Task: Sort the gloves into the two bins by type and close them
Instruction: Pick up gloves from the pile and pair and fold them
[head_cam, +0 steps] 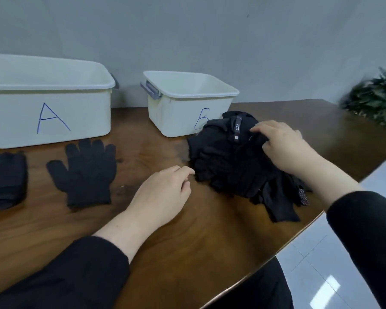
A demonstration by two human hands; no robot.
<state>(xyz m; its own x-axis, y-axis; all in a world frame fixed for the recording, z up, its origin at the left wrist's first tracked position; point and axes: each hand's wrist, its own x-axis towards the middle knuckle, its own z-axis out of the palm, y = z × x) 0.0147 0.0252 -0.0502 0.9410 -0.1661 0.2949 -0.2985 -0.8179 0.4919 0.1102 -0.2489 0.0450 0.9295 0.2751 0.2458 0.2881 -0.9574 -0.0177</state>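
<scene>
Sorting black gloves on a dark wooden table (pixel 169 253), with both bins uncovered and no lids in view. Reached into the tangled pile of gloves (pixel 236 166) with the right hand (pixel 285 146), fingers curled onto the top fabric just beside a strap marked 5.11 (pixel 237 130); whether truly pinching a glove or only pressing on it, could not tell. Kept the left hand (pixel 165 192) low on the table, fingers loosely bent and holding nothing, fingertips at the near edge of the pile. Left a single knit glove (pixel 85 172) flat in front of bin A (pixel 49 103), and a folded dark stack (pixel 6 179) at the far left. Set bin B (pixel 187 101) just behind the pile, its letter partly hidden by it.

Judged the risks as these: pulling one glove and dragging several up with it, since the heap looked knotted together; mistaking one type for another, all being black and similar; sweeping gloves off the right table edge, where part of the pile lay close; nudging bin B, touching or nearly touching the heap.
</scene>
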